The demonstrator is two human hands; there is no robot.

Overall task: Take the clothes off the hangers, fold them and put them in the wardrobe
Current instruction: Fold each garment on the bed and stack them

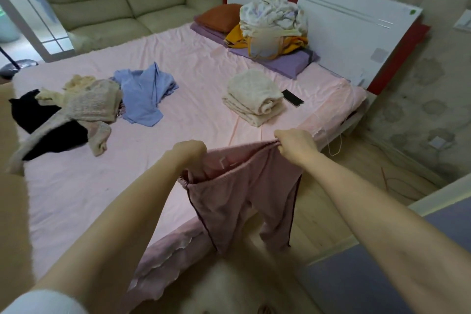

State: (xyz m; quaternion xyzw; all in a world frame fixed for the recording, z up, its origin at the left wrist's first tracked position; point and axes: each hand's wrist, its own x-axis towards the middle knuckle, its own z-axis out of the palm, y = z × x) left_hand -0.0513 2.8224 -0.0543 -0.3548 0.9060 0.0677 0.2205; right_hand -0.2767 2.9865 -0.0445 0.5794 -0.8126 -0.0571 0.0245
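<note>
Gripping pink trousers (239, 194) at waistband: left hand (190, 154), right hand (295, 145), fingers curled tight.

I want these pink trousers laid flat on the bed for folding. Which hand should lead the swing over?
Probably the left hand. It grips the waistband of the pink trousers above the bed sheet, while the right hand holds its grip nearer the bed's edge, with the legs hanging beside the floor.

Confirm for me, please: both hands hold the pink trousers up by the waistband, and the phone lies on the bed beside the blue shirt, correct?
Not quite. The head view shows the phone beside the folded cream blanket, well apart from the blue shirt. The left hand and right hand do hold the pink trousers.
</note>
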